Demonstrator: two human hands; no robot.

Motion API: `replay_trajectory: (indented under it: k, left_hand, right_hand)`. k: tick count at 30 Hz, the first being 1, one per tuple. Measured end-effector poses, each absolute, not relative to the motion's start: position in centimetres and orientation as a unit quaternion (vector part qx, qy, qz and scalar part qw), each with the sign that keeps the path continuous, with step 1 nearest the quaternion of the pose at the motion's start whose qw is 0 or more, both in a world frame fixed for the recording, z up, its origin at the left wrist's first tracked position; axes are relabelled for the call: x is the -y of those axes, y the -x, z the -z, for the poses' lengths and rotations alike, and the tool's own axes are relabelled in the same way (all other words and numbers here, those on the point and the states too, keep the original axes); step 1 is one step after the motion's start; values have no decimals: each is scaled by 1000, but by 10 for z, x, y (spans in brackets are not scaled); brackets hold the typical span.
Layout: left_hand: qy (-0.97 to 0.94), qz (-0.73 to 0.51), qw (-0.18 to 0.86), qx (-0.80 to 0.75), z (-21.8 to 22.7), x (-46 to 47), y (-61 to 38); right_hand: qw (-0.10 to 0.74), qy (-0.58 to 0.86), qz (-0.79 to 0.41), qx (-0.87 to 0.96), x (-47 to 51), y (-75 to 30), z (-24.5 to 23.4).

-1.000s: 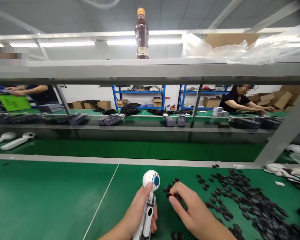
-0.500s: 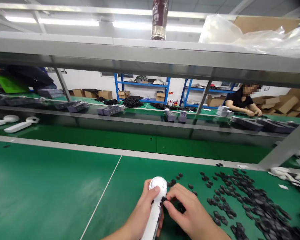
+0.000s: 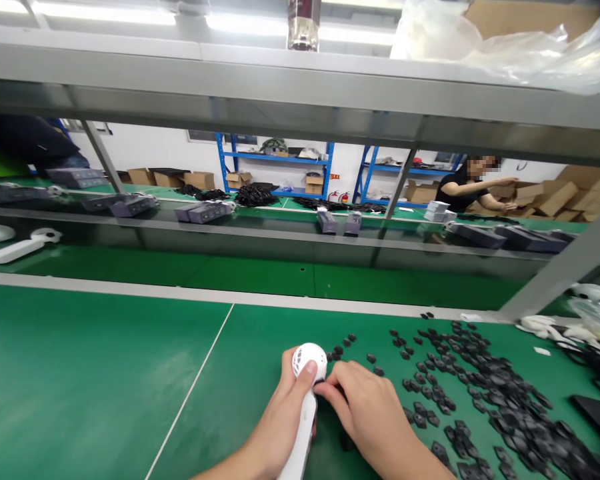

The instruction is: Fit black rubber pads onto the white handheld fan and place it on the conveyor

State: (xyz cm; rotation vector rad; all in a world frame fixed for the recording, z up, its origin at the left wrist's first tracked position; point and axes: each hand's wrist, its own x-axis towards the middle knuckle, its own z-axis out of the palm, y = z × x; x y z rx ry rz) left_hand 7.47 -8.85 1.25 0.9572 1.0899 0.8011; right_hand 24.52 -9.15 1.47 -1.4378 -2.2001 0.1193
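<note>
My left hand (image 3: 285, 407) is wrapped round a white handheld fan (image 3: 301, 427), its thumb lying just below the round, slotted head. The fan is tilted, with the head pointing away from me and the handle running down past the lower edge of the view. At the neck, on the right side, my right hand (image 3: 367, 407) pinches a small black plastic piece (image 3: 319, 382) against the fan. Fingers hide most of that piece. Many similar black pieces (image 3: 510, 393) lie scattered on the green table to the right.
A metal shelf (image 3: 300, 73) spans the view above the green table (image 3: 105, 373). Behind the table's edge stand grey boxes (image 3: 205, 211) on a ledge. More white fan bodies (image 3: 23, 245) lie at far left. A co-worker (image 3: 473, 187) sits across at the right.
The fan has been turned in my left hand, so its slotted face now shows. My right fingers stay at its neck. The view has tilted down slightly, and the co-worker's arm is raised.
</note>
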Motion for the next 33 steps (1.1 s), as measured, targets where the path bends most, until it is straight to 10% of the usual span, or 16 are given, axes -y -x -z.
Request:
replay_trajectory:
  k: [11, 33]
  left_hand:
    - [-422, -302, 727, -450, -5, 87, -72]
    - [-395, -298, 771, -401, -14, 80, -59]
  right_hand:
    - [279, 461, -283, 793, 91, -257, -41]
    - [166, 589, -203, 765, 43, -348, -32]
